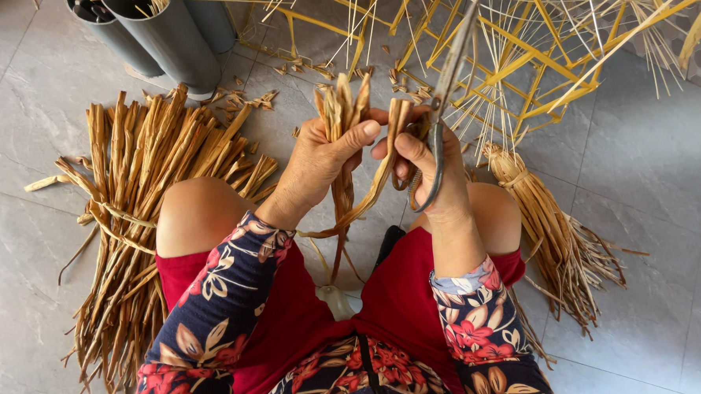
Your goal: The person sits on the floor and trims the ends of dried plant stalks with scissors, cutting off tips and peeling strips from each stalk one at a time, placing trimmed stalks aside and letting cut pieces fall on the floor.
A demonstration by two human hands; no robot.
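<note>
Head view looked straight down over my knees to the grey tiled floor [667, 230], and there was plenty crowded round me. On my left lay a big heap of dried leaf strips [142, 198], loosely tied with one of its own strands and running from near my left knee away toward the upper left. Beyond it stood grey plastic pipes [174, 39], leaning, with small cut scraps [244, 99] scattered at their foot. On my right a smaller tied bundle [553, 227] lay just beside my right knee, its bound head pointing up the picture and its loose ends fanning down to the right. Straight ahead a frame of thin yellow bamboo sticks [533, 47] spread across the top of the view — it stood close behind my hands. My left hand [317, 163] was closed round a bunch of strips [341, 119], thumb pressed over them; the bunch stood nearly upright, its cut ends pointing away from me and its tails hanging down between my knees. My right hand [428, 174] held metal scissors [441, 98] by the loops, blades pointing up and away, and its thumb and forefinger also pinched one bent strip [388, 164] that curved down to the left.
</note>
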